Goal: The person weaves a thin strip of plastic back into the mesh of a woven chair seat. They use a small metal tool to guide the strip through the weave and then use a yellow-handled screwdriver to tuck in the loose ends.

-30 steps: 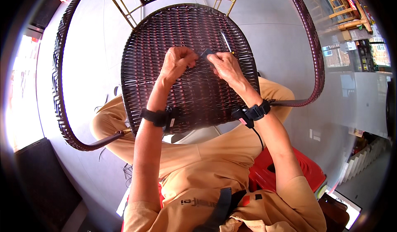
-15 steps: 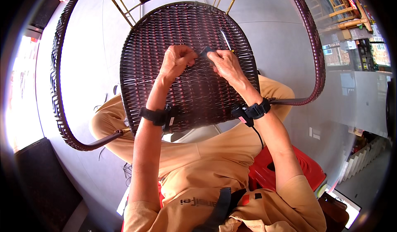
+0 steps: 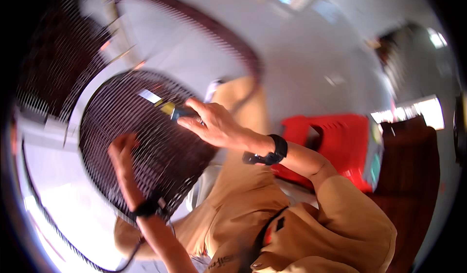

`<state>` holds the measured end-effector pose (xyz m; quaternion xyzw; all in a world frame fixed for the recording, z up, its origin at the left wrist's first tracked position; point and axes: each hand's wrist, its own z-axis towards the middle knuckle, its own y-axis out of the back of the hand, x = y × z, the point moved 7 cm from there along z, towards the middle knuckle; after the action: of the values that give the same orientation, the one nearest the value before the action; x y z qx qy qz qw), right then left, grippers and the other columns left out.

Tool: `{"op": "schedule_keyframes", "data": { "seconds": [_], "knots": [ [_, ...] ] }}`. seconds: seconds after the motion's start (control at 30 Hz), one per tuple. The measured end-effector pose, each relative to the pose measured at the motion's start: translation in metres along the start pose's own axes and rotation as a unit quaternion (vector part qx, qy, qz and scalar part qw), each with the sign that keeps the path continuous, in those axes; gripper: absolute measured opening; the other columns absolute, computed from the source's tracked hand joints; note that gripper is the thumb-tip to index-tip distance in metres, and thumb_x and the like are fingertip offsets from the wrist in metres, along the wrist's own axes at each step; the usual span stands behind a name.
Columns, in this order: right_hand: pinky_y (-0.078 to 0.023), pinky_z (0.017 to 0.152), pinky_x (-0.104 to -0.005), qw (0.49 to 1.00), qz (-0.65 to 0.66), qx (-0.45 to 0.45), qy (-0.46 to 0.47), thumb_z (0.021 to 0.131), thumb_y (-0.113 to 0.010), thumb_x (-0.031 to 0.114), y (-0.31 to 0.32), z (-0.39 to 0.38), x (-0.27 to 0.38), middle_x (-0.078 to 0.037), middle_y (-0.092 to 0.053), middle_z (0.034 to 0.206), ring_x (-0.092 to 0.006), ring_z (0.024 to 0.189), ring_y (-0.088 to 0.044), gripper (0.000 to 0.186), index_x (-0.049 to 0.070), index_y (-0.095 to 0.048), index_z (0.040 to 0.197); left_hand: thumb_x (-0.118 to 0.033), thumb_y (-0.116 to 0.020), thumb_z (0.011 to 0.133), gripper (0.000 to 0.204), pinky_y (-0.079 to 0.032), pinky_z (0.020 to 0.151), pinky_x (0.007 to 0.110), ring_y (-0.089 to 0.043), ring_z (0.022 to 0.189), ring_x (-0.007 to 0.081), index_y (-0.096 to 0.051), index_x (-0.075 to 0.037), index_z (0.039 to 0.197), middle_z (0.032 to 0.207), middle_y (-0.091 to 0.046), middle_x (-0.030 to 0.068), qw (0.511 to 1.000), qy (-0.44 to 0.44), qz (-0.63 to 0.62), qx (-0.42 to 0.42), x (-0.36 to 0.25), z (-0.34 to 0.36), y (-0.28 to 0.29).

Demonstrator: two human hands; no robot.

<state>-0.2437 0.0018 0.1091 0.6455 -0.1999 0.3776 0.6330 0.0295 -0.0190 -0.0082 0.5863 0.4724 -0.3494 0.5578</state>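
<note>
A dark brown woven wicker chair seat (image 3: 146, 146) lies tilted across my lap, blurred by motion. My right hand (image 3: 219, 124) is over its upper right edge, shut on a small tool (image 3: 163, 105) with a yellow and dark handle and a flat pale blade that points left over the weave. My left hand (image 3: 121, 151) rests against the middle of the seat, fingers upward. The blur hides whether it grips a strand. Both wrists carry black bands.
The chair's curved dark frame (image 3: 228, 34) arcs above the seat. A red plastic crate (image 3: 340, 141) stands on the pale floor to my right. More dark wicker (image 3: 53, 63) fills the upper left, and a dark brown surface (image 3: 413, 175) sits at the far right.
The view has swung and tilted sharply, so the seat now sits to the left. My hands have parted; the right one now holds the yellow-handled tool out over the seat's edge.
</note>
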Motion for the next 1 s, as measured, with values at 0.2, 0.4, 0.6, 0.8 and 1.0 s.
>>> {"op": "schedule_keyframes", "data": {
  "seconds": [0.2, 0.4, 0.6, 0.8, 1.0],
  "knots": [
    [-0.041, 0.056, -0.0315, 0.879, -0.072, -0.462, -0.099, 0.097, -0.05, 0.026, 0.233, -0.168, -0.045, -0.006, -0.052, 0.073, -0.014, 0.063, -0.05, 0.023, 0.003, -0.049, 0.096, -0.014, -0.057, 0.087, 0.018, -0.033, 0.06, 0.03, -0.042, 0.058, 0.0095, -0.067, -0.002, 0.078, 0.063, -0.057, 0.0015, 0.993, -0.113, 0.022, 0.011, -0.022, 0.0, 0.018],
    [-0.04, 0.065, -0.0462, 0.689, -0.274, -0.57, -0.355, 0.092, -0.048, 0.024, 0.386, -0.42, -0.146, -0.024, -0.058, 0.075, -0.0395, 0.068, -0.052, 0.032, -0.005, -0.06, 0.088, -0.017, -0.058, 0.09, 0.02, -0.04, 0.068, 0.032, -0.05, 0.064, 0.0108, -0.068, -0.003, 0.08, 0.065, -0.059, 0.0019, 0.992, -0.109, -0.008, 0.061, -0.018, 0.0, -0.001],
    [-0.044, 0.066, -0.0453, 0.698, -0.487, -0.368, -0.375, 0.087, -0.046, 0.021, 0.378, -0.471, -0.188, -0.024, -0.059, 0.078, -0.0346, 0.074, -0.058, 0.029, -0.003, -0.062, 0.081, -0.017, -0.061, 0.087, 0.018, -0.04, 0.065, 0.032, -0.049, 0.059, 0.0112, -0.068, -0.003, 0.078, 0.064, -0.059, 0.0027, 0.996, -0.088, 0.029, 0.02, -0.013, 0.0, 0.017],
    [-0.049, 0.069, -0.0354, 0.695, -0.554, -0.36, -0.285, 0.088, -0.058, 0.018, 0.331, -0.316, -0.089, -0.01, -0.061, 0.092, -0.0249, 0.08, -0.059, 0.021, 0.005, -0.067, 0.102, -0.017, -0.067, 0.082, 0.02, -0.043, 0.057, 0.027, -0.057, 0.061, 0.0123, -0.069, 0.002, 0.088, 0.068, -0.065, 0.0064, 1.0, -0.023, -0.001, 0.009, -0.016, 0.005, -0.006],
    [-0.046, 0.067, -0.0268, 0.986, -0.113, -0.12, -0.009, 0.086, -0.063, 0.003, 0.104, -0.065, 0.004, -0.007, -0.063, 0.085, -0.0151, 0.076, -0.058, 0.01, 0.0, -0.069, 0.094, -0.013, -0.064, 0.081, 0.017, -0.048, 0.06, 0.026, -0.06, 0.063, 0.0117, -0.069, 0.003, 0.085, 0.068, -0.066, 0.0075, 0.993, -0.027, -0.116, 0.009, -0.007, -0.009, 0.011]
  ]
}}
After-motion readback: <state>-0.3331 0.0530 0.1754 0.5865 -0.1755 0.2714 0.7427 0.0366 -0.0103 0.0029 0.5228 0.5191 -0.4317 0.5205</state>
